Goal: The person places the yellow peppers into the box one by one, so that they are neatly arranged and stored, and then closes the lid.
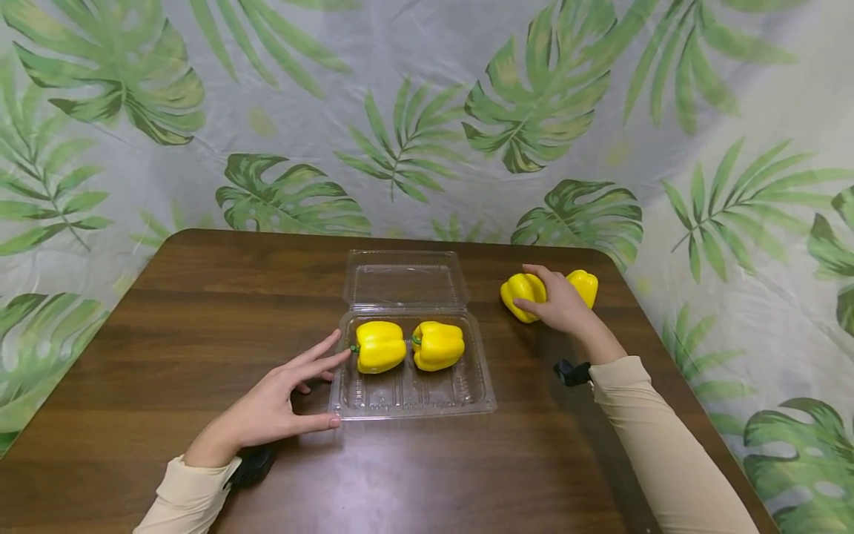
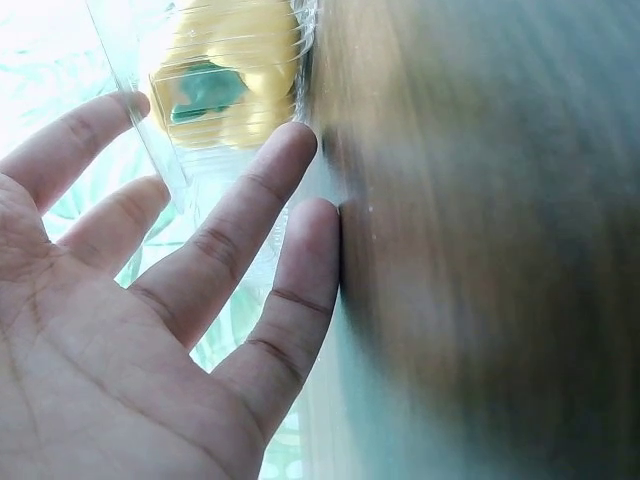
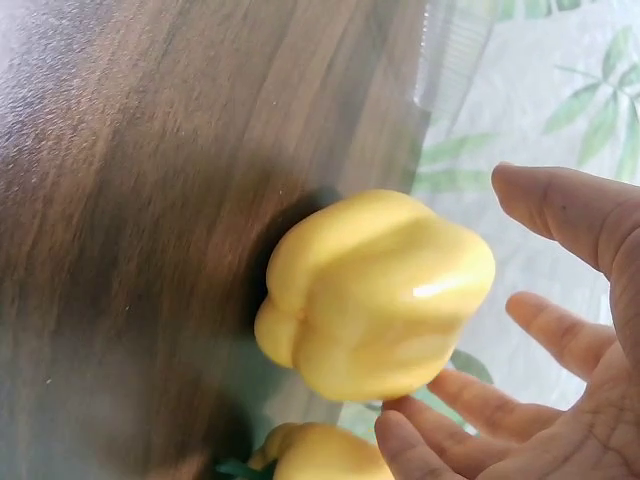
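Observation:
A clear plastic clamshell container (image 1: pixel 414 400) lies with its lid (image 1: pixel 405 285) folded back. Inside are two yellow bell peppers, the left one (image 1: pixel 380 347) and the right one (image 1: pixel 437 345), side by side with green stems pointing left. My left hand (image 1: pixel 280 397) is at the container's left side, fingers spread and thumb by its front corner. Over on the right, my right hand (image 1: pixel 560 300) reaches around a third yellow bell pepper (image 3: pixel 375 295); its fingers are spread, and the right wrist view shows a gap between thumb and pepper. Another yellow bell pepper (image 1: pixel 584 286) lies partly hidden behind this hand.
The brown wooden table (image 1: pixel 220 319) has rounded far corners. Behind it hangs a pale curtain (image 1: pixel 427 44) with green leaf prints. Dark wrist devices sit at both cuffs, one (image 1: pixel 252 467) on the left and one (image 1: pixel 572 373) on the right.

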{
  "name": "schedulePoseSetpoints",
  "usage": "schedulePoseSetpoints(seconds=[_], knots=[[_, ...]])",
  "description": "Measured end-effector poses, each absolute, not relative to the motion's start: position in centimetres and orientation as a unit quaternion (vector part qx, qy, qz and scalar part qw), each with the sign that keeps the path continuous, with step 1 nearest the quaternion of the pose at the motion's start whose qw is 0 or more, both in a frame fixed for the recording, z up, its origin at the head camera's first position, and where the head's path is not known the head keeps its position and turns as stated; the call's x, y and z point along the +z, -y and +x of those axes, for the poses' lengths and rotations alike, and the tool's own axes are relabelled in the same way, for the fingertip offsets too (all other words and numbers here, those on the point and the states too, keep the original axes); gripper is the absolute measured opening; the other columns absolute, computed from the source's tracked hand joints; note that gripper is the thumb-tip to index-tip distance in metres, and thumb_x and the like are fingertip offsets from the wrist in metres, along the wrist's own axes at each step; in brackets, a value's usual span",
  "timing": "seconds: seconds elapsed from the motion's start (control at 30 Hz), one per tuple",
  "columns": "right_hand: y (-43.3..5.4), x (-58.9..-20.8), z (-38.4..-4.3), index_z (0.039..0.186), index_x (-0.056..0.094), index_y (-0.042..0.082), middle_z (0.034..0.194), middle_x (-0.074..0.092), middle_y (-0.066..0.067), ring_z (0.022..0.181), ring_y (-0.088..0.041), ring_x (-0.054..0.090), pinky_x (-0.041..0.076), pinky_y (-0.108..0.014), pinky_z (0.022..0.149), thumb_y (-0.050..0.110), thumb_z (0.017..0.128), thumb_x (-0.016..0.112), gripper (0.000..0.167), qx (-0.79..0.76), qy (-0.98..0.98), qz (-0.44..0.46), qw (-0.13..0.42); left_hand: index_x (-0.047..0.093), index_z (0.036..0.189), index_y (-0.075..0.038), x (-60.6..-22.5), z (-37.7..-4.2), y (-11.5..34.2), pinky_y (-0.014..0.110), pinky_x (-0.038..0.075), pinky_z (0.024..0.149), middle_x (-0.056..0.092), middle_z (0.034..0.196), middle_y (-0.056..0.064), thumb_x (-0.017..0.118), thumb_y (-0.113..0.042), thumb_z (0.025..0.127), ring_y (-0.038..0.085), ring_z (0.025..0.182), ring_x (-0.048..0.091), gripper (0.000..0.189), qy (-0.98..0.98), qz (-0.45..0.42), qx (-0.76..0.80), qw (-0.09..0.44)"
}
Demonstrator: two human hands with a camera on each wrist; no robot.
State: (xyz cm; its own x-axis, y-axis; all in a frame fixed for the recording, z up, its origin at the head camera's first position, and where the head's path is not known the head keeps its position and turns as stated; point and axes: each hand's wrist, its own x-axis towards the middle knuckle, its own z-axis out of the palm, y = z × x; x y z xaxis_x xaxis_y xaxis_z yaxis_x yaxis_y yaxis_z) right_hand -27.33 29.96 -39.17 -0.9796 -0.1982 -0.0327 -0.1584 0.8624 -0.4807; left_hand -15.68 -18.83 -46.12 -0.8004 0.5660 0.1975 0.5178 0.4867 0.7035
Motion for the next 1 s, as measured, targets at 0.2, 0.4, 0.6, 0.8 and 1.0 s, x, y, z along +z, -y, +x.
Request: schedulePoseSetpoints(seconds=[0.2, 0.4, 0.6, 0.8, 1.0], knots=[[-29.5, -39.4, -27.8, 0.167, 0.032, 0.003, 0.166, 0.039, -0.031, 0.151, -0.054, 0.037, 0.034, -0.07, 0.121, 0.032, 0.105, 0.07, 0.078, -0.246, -0.963, -0.098, 0.046, 0.046, 0.165, -0.022, -46.3, -15.7, 18.8, 0.036, 0.057, 0.089, 0.023, 0.181, 0.006, 0.088, -0.045, 0.09, 0.012, 0.123, 0.07, 0.088, -0.86, 0.316, 0.398, 0.037], [-28.9, -39.5, -28.1, 0.163, 0.038, 0.004, 0.161, 0.043, -0.032, 0.148, -0.052, 0.041, 0.037, -0.068, 0.12, 0.031, 0.104, 0.072, 0.074, -0.257, -0.959, -0.104, 0.052, 0.047, 0.165, -0.022, -46.3, -15.7, 19.0, 0.036, 0.057, 0.088, 0.024, 0.181, 0.007, 0.089, -0.043, 0.089, 0.012, 0.123, 0.069, 0.089, -0.862, 0.318, 0.394, 0.028], [-29.0, -39.8, -28.2, 0.163, 0.04, 0.005, 0.159, 0.045, -0.034, 0.149, -0.053, 0.042, 0.036, -0.067, 0.122, 0.028, 0.103, 0.074, 0.073, -0.275, -0.953, -0.114, 0.054, 0.046, 0.165, -0.023, -46.2, -15.7, 18.9, 0.036, 0.057, 0.089, 0.023, 0.181, 0.006, 0.089, -0.043, 0.089, 0.011, 0.123, 0.069, 0.089, -0.862, 0.316, 0.395, 0.03], [-29.5, -40.2, -28.0, 0.169, 0.03, 0.007, 0.168, 0.037, -0.032, 0.151, -0.053, 0.04, 0.037, -0.067, 0.121, 0.035, 0.104, 0.072, 0.082, -0.295, -0.947, -0.103, 0.078, 0.046, 0.165, -0.023, -46.2, -15.7, 18.9, 0.036, 0.057, 0.089, 0.023, 0.181, 0.006, 0.088, -0.044, 0.09, 0.012, 0.124, 0.07, 0.089, -0.863, 0.315, 0.393, 0.031], [-30.1, -41.4, -28.3, 0.17, 0.026, 0.009, 0.165, 0.039, -0.034, 0.146, -0.051, 0.046, 0.041, -0.066, 0.117, 0.036, 0.104, 0.073, 0.086, -0.333, -0.935, -0.094, 0.08, 0.046, 0.165, -0.021, -46.3, -15.7, 19.0, 0.035, 0.058, 0.089, 0.023, 0.181, 0.005, 0.088, -0.044, 0.09, 0.012, 0.123, 0.07, 0.089, -0.865, 0.314, 0.39, 0.029]])
